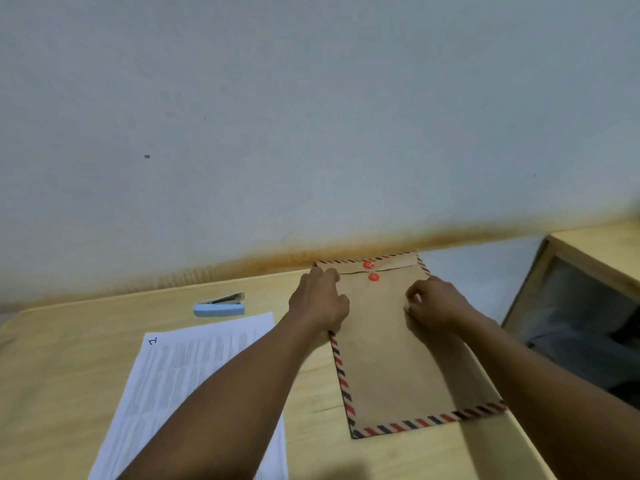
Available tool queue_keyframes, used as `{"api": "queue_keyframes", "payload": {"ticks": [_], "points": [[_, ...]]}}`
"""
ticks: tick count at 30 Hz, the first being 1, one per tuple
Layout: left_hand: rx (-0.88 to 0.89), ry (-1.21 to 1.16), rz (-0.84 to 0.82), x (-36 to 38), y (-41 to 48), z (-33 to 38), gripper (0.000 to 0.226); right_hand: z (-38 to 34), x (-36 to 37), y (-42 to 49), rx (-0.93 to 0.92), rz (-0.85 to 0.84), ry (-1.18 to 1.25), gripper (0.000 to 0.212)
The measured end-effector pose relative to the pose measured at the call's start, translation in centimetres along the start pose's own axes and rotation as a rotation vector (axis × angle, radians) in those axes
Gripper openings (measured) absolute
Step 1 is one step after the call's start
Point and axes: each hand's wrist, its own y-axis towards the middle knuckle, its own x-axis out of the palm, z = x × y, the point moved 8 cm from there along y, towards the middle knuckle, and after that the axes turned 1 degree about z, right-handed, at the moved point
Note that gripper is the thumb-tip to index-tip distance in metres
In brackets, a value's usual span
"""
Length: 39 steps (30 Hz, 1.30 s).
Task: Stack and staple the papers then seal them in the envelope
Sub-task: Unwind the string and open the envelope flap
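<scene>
Step in hand: getting the envelope [391, 358] open. Both hands are on it, and the papers [194, 368] are not yet inside.

Left hand [318, 303]: its grip is curled over the envelope's left edge by the flap [391, 263] corner and looks to be holding it steady. Whether the fingertips go under the edge is hidden.

Right hand [433, 310]: fingers bunched tight, knuckles up, on the envelope face. The grip may be pinching something small, maybe the string end, but I cannot tell.

The envelope lies flat on the tabletop [69, 341] under both grips, flap end away from the person. The flap is folded down. Two red buttons [373, 277] sit between the grips and just beyond them, with a thin string [371, 270] running from one to the other. It looks tied or at least looped.

The papers are in one stack, well left of the left grip and partly under the left forearm, with the top sheet marked in one corner. No staple is visible, so I can't say whether they are stapled. A blue stapler [220, 304] lies left of the left grip, just past the papers' far edge.

Judged progress: stacking done, stapling unknown, inserting and sealing left.

Next move: unwind the string from the buttons with the right grip while the left pins the envelope. Then lift the flap, reach left for the papers and slide them in. Risk: the envelope skids if the left grip lets go.
</scene>
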Motion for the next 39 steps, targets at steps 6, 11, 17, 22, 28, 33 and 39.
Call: {"api": "queue_keyframes", "payload": {"ticks": [6, 11, 17, 22, 28, 33, 39], "points": [[0.108, 0.218, -0.069, 3.2, 1.8, 0.6, 0.045, -0.9, 0.1, 0.7, -0.038, 0.049, -0.132, 0.042], [0.162, 0.308, -0.008, 2.9, 1.7, 0.9, 0.044, -1.5, 0.3, 0.6, -0.056, 0.085, -0.186, 0.041], [0.22, 0.343, 0.043, 1.7, -0.5, 0.4, 0.041, -2.3, 0.4, -1.7, -0.112, 0.093, -0.19, 0.03], [0.231, 0.352, 0.014, 2.0, -2.1, -1.0, 0.031, -2.9, 1.1, -3.7, -0.14, 0.071, -0.111, 0.026], [0.298, 0.237, 0.064, 2.5, -2.7, -1.6, 0.039, -5.4, -0.1, -1.9, -0.241, 0.219, 0.06, 0.02], [0.308, 0.185, 0.105, 2.9, -3.0, -2.0, 0.036, -5.8, 1.0, 1.6, -0.23, 0.158, 0.038, 0.027], [0.279, 0.156, 0.131, 3.2, -2.8, -2.5, 0.039, -6.6, 2.3, 3.3, -0.287, 0.066, 0.133, 0.016]]}}
